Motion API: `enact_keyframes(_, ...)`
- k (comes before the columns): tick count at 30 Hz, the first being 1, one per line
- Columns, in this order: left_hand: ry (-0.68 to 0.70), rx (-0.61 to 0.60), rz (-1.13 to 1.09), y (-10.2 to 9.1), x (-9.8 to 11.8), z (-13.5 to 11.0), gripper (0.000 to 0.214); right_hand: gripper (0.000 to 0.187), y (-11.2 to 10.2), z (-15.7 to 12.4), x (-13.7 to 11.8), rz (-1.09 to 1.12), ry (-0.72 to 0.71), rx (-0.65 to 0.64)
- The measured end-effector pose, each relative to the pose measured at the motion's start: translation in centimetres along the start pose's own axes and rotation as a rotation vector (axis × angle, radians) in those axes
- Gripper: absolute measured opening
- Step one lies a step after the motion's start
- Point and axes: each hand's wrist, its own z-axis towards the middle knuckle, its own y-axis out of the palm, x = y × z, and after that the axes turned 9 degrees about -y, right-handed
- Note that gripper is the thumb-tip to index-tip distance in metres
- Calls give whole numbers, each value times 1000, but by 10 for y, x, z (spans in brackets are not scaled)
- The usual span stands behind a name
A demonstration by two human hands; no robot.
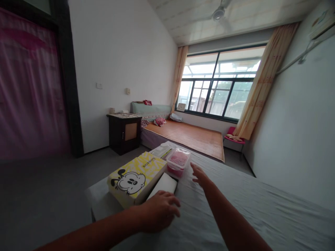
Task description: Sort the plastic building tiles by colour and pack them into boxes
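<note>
Holding nothing in the left hand (162, 211), poised palm-down at the near end of a slim white box (166, 183), with fingers bent and slightly apart; hard to say whether touching. Holding nothing in the right hand (199, 175) either, raised just beside a clear lidded plastic container (178, 160) with pink contents, fingers apart, perhaps so angled to suit its side wall. Clustered on the grey cloth (261, 195), probably for reach by both hands, with the white box alongside the yellow BOBDOG box (137, 179) and the container beyond. Laid flat, likely for steadiness.
</note>
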Motion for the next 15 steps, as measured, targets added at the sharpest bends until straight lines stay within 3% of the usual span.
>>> enact_keyframes(3, 25, -1, -56, 4, 15, 19, 28, 63, -64, -45, 16, -67, 32, 19)
enact_keyframes(6, 74, -18, -117, 17, 35, 36, 32, 58, -144, -102, 41, -319, -101, 112)
enact_keyframes(10, 182, -26, -204, 52, 62, 66, 35, 53, -283, -182, 62, -739, -218, 458)
enact_keyframes(15, 268, -112, -245, 87, 108, 104, 34, 66, -467, -294, 64, -1224, -91, 982)
